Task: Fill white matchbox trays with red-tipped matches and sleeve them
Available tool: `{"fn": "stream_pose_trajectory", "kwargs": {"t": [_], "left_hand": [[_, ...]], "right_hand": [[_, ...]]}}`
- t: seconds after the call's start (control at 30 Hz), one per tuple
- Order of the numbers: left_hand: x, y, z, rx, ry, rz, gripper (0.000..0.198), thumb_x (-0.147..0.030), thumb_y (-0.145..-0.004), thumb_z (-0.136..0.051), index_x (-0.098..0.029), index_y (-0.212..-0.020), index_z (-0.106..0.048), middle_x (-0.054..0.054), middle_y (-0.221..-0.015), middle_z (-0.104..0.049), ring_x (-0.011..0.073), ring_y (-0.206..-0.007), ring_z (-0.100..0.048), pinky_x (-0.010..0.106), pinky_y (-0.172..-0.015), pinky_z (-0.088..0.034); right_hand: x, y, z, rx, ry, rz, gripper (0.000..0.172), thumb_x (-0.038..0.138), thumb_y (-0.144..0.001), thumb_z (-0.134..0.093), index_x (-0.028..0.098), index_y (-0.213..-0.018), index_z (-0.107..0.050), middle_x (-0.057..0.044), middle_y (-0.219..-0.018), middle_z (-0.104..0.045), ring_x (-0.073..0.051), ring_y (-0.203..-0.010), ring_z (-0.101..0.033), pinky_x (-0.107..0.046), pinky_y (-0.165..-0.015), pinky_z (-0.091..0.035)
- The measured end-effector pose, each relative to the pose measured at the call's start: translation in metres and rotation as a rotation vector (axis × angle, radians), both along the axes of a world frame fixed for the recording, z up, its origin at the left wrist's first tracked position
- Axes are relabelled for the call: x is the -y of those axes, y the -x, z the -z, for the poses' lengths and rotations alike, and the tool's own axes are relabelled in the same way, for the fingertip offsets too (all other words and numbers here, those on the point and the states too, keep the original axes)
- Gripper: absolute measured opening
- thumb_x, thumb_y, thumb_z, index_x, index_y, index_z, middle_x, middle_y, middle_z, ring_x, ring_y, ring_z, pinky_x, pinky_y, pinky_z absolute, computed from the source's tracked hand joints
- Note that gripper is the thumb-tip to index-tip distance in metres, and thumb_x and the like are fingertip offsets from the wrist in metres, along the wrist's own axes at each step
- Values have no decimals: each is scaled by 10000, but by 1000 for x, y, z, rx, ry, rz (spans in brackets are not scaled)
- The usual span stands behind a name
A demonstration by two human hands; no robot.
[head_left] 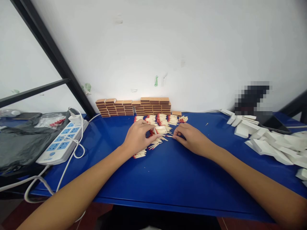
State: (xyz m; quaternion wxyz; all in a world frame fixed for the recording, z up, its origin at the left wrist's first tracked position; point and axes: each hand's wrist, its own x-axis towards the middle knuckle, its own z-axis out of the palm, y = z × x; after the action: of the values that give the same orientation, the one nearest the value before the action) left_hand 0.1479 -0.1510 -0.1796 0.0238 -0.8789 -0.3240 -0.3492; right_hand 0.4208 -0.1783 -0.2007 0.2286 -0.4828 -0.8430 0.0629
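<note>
My left hand (137, 135) is closed around a small white matchbox tray (160, 129) that has red-tipped matches in it. To its right, my right hand (187, 135) pinches a match (169, 136) between thumb and fingertips, close to the tray's open side. Loose matches (163, 119) lie in several bunches behind and below the hands, most with red heads to the left. A smaller bunch of matches (139, 154) rests in front of my left hand, partly covered by it.
Stacked brown matchboxes (120, 108) line the white wall. A heap of white trays (271, 140) covers the right side of the blue table (155, 182), beside a dark phone-like object (273, 123). At left are a power strip (62, 140), loose cables and a dark bag (21, 143).
</note>
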Motion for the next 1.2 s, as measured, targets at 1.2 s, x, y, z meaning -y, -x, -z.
{"fn": "stream_pose_trajectory", "kwargs": {"t": [1.2], "left_hand": [[7, -5, 3, -21, 75, 108, 379, -468, -869, -803, -177, -1110, -778, 97, -960, -748, 243, -951, -674, 381, -839, -569]], "right_hand": [[9, 1, -19, -164, -10, -30, 174, 355, -1026, -534, 228, -927, -602, -69, -875, -631, -224, -809, -563, -352, -747, -465]]}}
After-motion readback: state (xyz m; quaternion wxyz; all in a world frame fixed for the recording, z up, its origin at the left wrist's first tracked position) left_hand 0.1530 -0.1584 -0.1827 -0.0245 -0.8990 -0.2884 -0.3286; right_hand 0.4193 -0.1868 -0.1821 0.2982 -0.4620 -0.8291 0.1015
